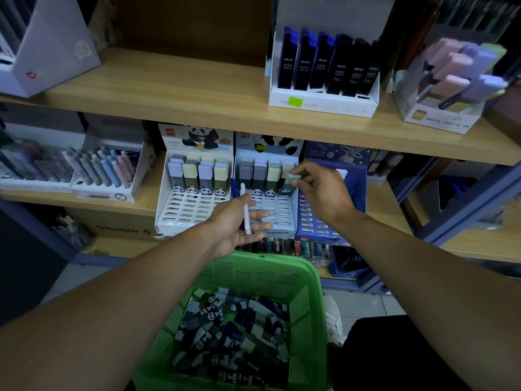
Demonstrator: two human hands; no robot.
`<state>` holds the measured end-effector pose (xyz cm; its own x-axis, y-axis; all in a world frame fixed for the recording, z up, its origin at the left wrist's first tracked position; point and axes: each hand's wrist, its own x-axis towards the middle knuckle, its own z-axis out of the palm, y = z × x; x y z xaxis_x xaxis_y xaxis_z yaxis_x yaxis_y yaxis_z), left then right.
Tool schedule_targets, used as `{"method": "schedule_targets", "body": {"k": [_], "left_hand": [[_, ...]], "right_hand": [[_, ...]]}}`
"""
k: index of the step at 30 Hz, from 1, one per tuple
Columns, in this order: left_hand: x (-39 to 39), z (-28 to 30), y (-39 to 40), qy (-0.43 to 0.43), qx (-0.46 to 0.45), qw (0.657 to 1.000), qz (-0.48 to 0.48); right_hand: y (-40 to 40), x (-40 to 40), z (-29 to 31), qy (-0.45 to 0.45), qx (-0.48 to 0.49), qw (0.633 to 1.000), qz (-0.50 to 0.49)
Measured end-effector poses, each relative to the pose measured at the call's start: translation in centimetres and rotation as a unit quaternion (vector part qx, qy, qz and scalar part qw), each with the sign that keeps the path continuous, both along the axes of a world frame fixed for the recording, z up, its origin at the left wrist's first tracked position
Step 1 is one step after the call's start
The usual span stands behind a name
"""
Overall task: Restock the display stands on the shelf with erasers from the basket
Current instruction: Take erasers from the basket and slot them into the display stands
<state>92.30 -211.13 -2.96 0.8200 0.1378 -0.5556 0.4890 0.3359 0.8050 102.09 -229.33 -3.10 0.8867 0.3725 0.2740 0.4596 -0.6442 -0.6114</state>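
Below, the wooden shelf carries two panda display stands, with the green basket of loose erasers beneath the arms. Right hand: grip pinching a mint eraser at the right stand's rightmost column. Left hand: fingers loosely extended, thumb holding a white pen against them.

One head-worn camera looks forward and down, close over the shelf.

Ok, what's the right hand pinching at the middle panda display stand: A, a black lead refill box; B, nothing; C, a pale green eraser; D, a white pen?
C: the right hand pinches a pale green eraser over the stand's rightmost column.
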Motion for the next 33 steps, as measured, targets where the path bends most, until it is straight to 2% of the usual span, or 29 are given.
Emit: {"method": "schedule_targets", "body": {"k": [6, 14, 20, 24, 26, 28, 30, 33], "left_hand": [[0.0, -0.1, 0.1, -0.008, -0.006, 1.0, -0.005], [-0.2, 0.0, 0.3, -0.029, 0.019, 0.999, -0.033], [-0.2, -0.2, 0.4, -0.046, 0.028, 0.997, -0.047], [-0.4, -0.2, 0.5, -0.052, 0.024, 0.997, -0.059], [-0.4, -0.2, 0.6, -0.056, 0.018, 0.997, -0.058], [-0.5, -0.1, 0.6, -0.057, 0.017, 0.997, -0.05], [-0.6, -0.1, 0.6, -0.056, 0.021, 0.997, -0.045], [-0.6, 0.0, 0.5, -0.063, 0.032, 0.996, -0.05]], "right_hand": [[0.6, 0.5, 0.4, -0.078, -0.036, 0.996, -0.012], [1.2, 1.1, 0.9, -0.083, -0.114, 0.987, -0.077], [1.9, 1.8, 0.3, -0.069, -0.176, 0.978, -0.084], [1.9, 1.8, -0.1, -0.081, -0.185, 0.975, -0.089], [2.2, 1.4, 0.1, -0.095, -0.148, 0.981, -0.083], [2.9, 0.7, 0.6, -0.038, -0.052, 0.997, -0.053], [3.8, -0.4, 1.3, 0.089, 0.037, 0.995, -0.001], [4.5, -1.5, 1.4, 0.206, 0.075, 0.975, 0.044]]}}
